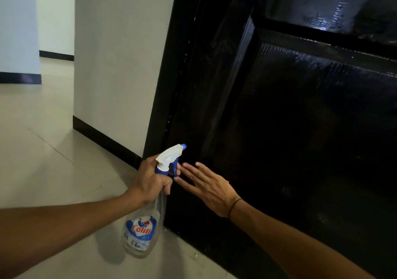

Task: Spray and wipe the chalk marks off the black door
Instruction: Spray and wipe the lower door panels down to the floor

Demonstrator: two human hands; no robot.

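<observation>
Black door (300, 128) filling the right half of the frame, its glossy panels set in a black frame (160, 98) and catching light at upper right; any chalk marks on it cannot be made out. Pale tiled floor (43, 154) spreads across the lower left, bounded by a white wall (116, 63) with a black skirting strip (103, 139) along its foot; a passage opens at the upper left. At lower centre, the left hand (150, 182) grips the neck of a clear spray bottle (141, 231), fingers curled round it, the white and blue nozzle (171, 154) pointing toward the door's lower left edge. Just beside it, the right hand (208, 188), a thin black band (234, 206) at the wrist, is spread flat with straight fingers against or just off the door face, holding nothing. The bottle hangs above the floor, near the door's bottom corner.
</observation>
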